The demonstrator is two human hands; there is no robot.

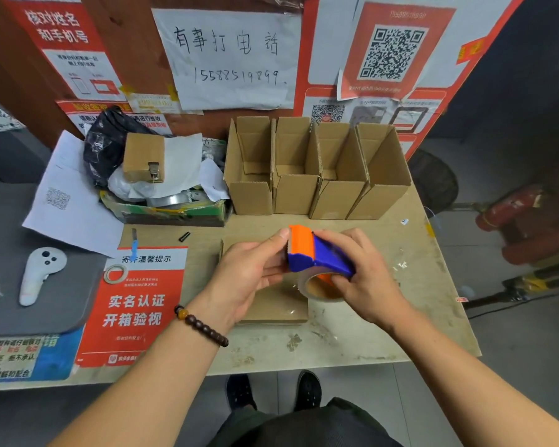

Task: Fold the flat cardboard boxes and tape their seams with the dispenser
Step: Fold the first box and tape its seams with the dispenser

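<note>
1. The right hand point(365, 279) grips the blue-and-orange tape dispenser point(317, 253), its fingers curled round the body and the tape roll point(320, 285); the dispenser is held in the air just above the flat cardboard box point(271, 304).
2. The left hand point(252, 272) has its thumb and fingers closed on the orange blade end of the dispenser, probably feeling for the loose tape end. The serrated edge sits right at the thumb, so a slip there could nick the skin.
3. If the tape end has sunk back onto the roll, picking at it may tear off only a sliver, and the strip would then run narrow or split along the seam.
4. The flat box lies on the bench point(400, 317) directly under the dispenser, partly hidden by both hands. It looks unfolded with nothing holding it, so I judge that a pull of sticky tape could drag or lift it.
5. Four folded boxes point(317, 175) stand open-topped in a row beyond the dispenser. A wide sweep of the arm while drawing tape could knock the nearest ones over.
6. A small tape ring point(115, 274) and a white controller point(39, 272) lie well left of the dispenser, out of the way.
</note>
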